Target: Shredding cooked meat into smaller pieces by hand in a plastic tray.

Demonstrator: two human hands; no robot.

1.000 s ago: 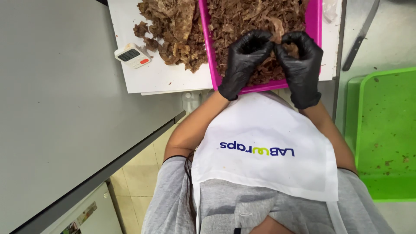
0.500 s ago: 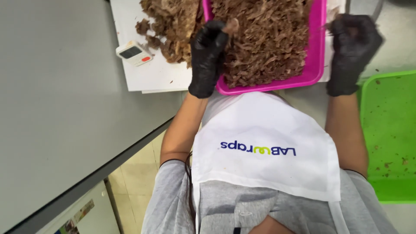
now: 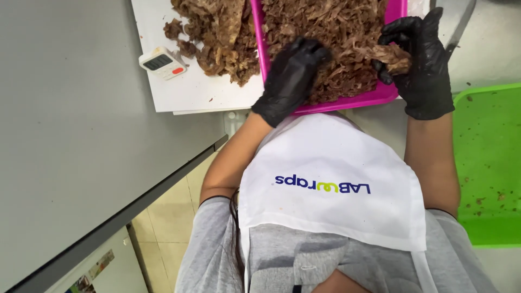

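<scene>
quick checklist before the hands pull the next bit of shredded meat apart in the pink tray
1. Both hands gloved: ok. Left hand and right hand wear black gloves.
2. Grip on a piece: ok for the right hand, which pinches a strip of shredded meat; the left lies on the meat, grip cannot tell.
3. Pink tray seated: cannot tell. Its near edge lies close to the counter edge.
4. Second meat pile kept apart: ok, it sits on the white board outside the tray.
5. Timer clear of meat: ok, beside the pile, not touching.
6. Green tray clean: not ok, brown specks on it.
</scene>
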